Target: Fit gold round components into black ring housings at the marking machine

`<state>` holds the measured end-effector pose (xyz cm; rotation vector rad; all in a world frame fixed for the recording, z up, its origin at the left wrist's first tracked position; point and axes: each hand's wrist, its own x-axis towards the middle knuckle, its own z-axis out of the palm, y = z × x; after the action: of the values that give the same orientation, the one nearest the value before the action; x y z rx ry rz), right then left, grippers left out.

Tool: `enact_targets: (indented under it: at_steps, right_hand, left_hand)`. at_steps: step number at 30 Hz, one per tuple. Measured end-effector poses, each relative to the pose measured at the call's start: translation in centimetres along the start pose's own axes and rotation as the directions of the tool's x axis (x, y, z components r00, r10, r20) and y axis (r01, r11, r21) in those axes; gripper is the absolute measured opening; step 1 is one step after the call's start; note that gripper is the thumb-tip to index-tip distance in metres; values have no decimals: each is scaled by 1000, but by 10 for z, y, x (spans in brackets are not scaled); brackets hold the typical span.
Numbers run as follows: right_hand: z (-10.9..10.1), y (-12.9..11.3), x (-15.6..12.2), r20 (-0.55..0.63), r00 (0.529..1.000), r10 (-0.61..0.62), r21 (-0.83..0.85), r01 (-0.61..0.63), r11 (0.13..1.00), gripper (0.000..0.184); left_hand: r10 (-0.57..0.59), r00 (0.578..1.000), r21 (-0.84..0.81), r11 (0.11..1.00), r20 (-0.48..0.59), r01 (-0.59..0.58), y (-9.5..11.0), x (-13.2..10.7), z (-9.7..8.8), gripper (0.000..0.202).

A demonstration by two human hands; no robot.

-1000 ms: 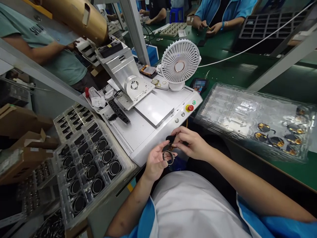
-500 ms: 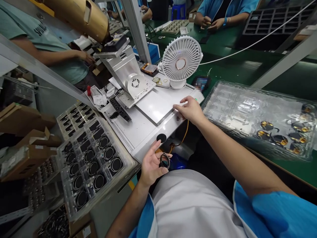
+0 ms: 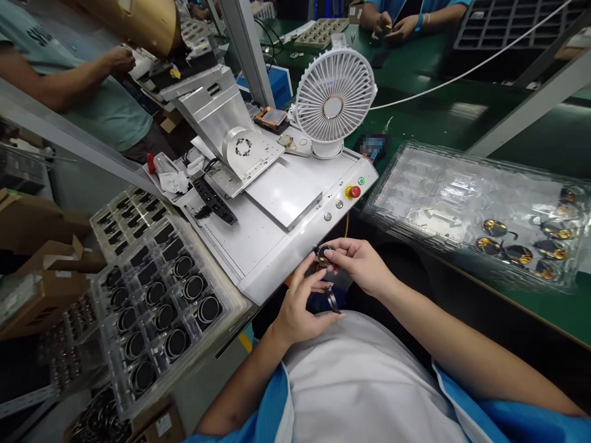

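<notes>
While a white apron and blue sleeves fill the foreground, the person's right hand pinches a small dark round part in a closed grip at the fingertips, and the left hand curls in a closed grip around a thin dark ring just above the apron. The two hands almost touch just off the front edge of a white benchtop machine. On the machine's panel, near the right hand, sit a red emergency stop button and two small round switches. To the left, a clear plastic tray holds rows of black round parts; to the right, a second clear tray on the green table holds gold-and-black discs at its far end. Beyond the panel stand a white desk fan and a silver metal fixture. A co-worker in a green shirt reaches up at left, and another in a blue smock works at the far side of the table
</notes>
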<state>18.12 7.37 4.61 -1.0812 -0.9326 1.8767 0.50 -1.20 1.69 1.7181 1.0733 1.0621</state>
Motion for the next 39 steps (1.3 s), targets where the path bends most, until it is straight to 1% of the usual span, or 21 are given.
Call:
enact_targets:
  at_steps: [2, 4, 6, 8, 11, 13, 14, 16, 18, 20, 21, 23, 26, 29, 32, 35, 39]
  right_hand:
    - [-2, -1, 0, 4, 1000, 5, -20, -5, 1000, 47]
    - [-2, -1, 0, -3, 1000, 12, -49, -12, 999, 47]
    - [-2, -1, -1, 3, 1000, 30, -81, -29, 996, 47]
    - [-3, -3, -1, 36, 998, 53, -103, -49, 993, 47]
    - [-7, -3, -1, 72, 994, 79, -107, -71, 992, 47]
    - [-9, -2, -2, 56, 994, 93, -86, -89, 992, 48]
    - [-10, -1, -2, 43, 994, 100, -66, -97, 993, 48]
    - [-12, 0, -4, 32, 993, 117, -12, -116, 993, 51]
    - [-13, -1, -6, 35, 990, 139, 36, -141, 989, 53]
    - [-14, -5, -9, 38, 987, 155, 52, -157, 986, 52]
    - [-15, -7, -11, 37, 988, 152, 50, -154, 987, 51]
    - [-15, -11, -15, 31, 992, 120, 34, -121, 992, 48]
    - [-15, -15, -23, 30, 999, 44, 9, -45, 999, 43]
    - [-14, -17, -31, 37, 999, 17, 4, -17, 1000, 40]
    - [-16, -17, -36, 53, 998, 38, 4, -38, 999, 40]
    - [-18, -16, -40, 71, 995, 76, 3, -76, 997, 40]
    - [-19, -14, -43, 86, 988, 130, -1, -131, 991, 41]
  left_hand:
    - [-53, 997, -100, 994, -57, 47, 1, -2, 0, 90]
    - [-66, 996, -127, 990, -56, 59, 1, -4, -1, 90]
    - [-24, 999, -78, 997, -23, 22, 1, -4, -2, 89]
    - [10, 999, 15, 1000, 32, -10, 1, -2, -3, 87]
    - [1, 993, 140, 990, 115, -17, 1, 0, -6, 83]
    - [-6, 989, 151, 988, 147, -17, 1, 1, -7, 82]
    - [-1, 989, 123, 992, 150, -18, 0, 1, -7, 83]
    - [4, 994, -3, 1000, 109, -3, -1, 1, -6, 85]
    - [-17, 1000, -211, 977, 14, 19, -2, 0, -6, 78]
    - [-87, 993, -415, 909, -75, 48, -2, -1, -7, 63]
    - [-126, 986, -490, 870, -108, 57, -1, -1, -7, 56]
    - [-193, 967, -573, 817, -167, 64, 1, -1, -9, 53]
    - [-230, 945, -607, 793, -232, 44, 7, -1, -11, 57]
    - [-212, 944, -606, 795, -254, 16, 14, -3, -10, 60]
    - [-174, 948, -579, 815, -265, -12, 21, -4, -9, 62]
    - [-132, 959, -546, 837, -252, -28, 26, -3, -8, 62]
    - [-82, 967, -532, 844, -240, -61, 30, -4, -6, 62]
